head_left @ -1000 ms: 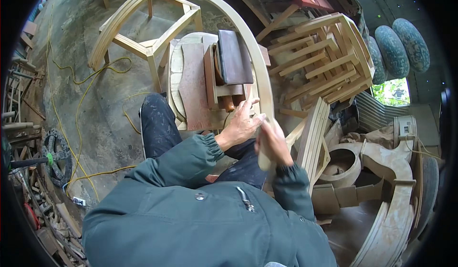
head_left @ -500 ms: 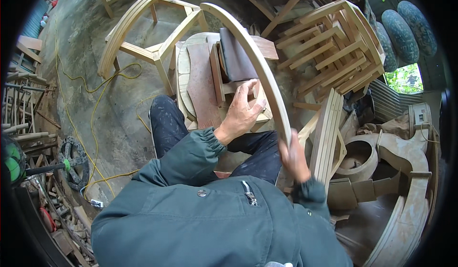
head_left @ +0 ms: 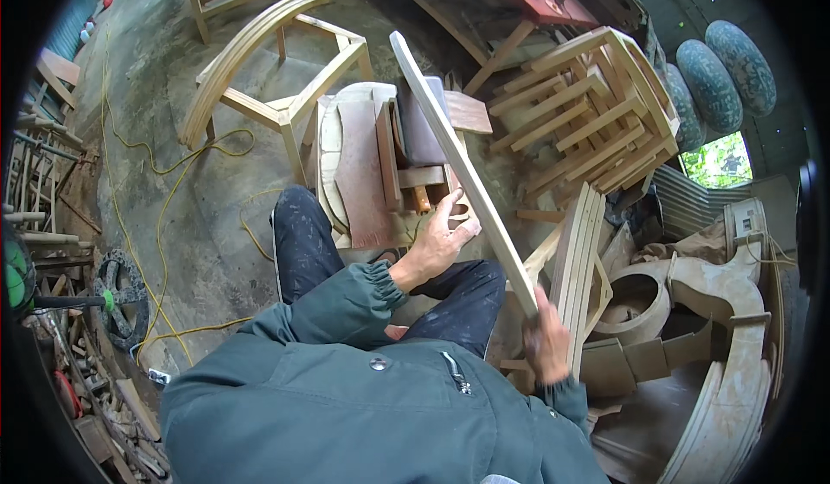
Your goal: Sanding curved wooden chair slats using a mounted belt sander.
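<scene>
A long pale wooden strip (head_left: 454, 151) slants across the middle, its far end up and its near end by my right thigh. My right hand (head_left: 546, 341), slightly blurred, is closed around that near end. Beside the strip's left edge is my left hand (head_left: 439, 240), fingers apart; whether its fingertips touch the wood I cannot tell. Beyond it, between my knees, a smooth grey surface (head_left: 421, 129) is set between upright brown boards (head_left: 386, 160) on a low wooden stand. An orange handle-like piece (head_left: 421, 198) shows below it.
A curved wooden frame (head_left: 294, 116) stands at the far left. Stacked wooden frames (head_left: 596, 112) and a bundle of strips (head_left: 577, 268) are on the right, near a large carved wooden piece (head_left: 722, 289). A yellow cord (head_left: 164, 250) crosses the floor on the left.
The strip has turned and its far end has dropped nearer, showing a straighter side. My right hand has moved slightly right and nearer with it. My left hand has shifted little.
</scene>
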### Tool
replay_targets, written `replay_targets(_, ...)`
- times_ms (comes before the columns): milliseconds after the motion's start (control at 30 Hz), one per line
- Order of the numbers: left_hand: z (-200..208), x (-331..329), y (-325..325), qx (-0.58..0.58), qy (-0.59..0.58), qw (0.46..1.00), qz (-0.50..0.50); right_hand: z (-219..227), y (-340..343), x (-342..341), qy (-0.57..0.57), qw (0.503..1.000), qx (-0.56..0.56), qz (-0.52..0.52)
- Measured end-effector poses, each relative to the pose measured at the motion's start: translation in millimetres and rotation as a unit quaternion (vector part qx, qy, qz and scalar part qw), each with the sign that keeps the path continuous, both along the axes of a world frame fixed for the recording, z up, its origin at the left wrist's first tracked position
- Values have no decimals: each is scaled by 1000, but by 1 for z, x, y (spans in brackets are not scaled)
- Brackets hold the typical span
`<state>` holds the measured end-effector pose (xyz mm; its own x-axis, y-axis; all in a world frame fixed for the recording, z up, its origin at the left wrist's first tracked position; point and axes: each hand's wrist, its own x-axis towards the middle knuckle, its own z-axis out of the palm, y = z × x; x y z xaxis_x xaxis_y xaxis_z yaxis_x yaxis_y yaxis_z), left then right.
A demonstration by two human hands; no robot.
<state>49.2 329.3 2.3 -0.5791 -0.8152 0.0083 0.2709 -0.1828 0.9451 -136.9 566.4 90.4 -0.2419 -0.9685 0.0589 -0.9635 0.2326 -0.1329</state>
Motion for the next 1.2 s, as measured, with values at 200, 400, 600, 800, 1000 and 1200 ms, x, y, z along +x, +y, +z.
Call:
replay_targets(200,21,38,-21,-20,-43,998,50,-51,-258,-40,96,995,-27,32)
replay_targets(400,7,46,-38,25,-43,997,66,-42,-351,-10,163,982,-35,83)
replay_targets(600,14,18,-43,26,8,998,48,-28,-201,-19,59,990,-66,106)
replay_targets(800,22,-6,-63,-456,-270,810,250,-37,70,-22,-35,997,32,62)
replay_targets(1000,-9,-41,-95,-469,-501,719,109,-61,221,-8,9,998,-22,54)
replay_targets(1200,-38,-49,-60,-496,-546,675,35,-62,269,-20,-35,998,15,54)
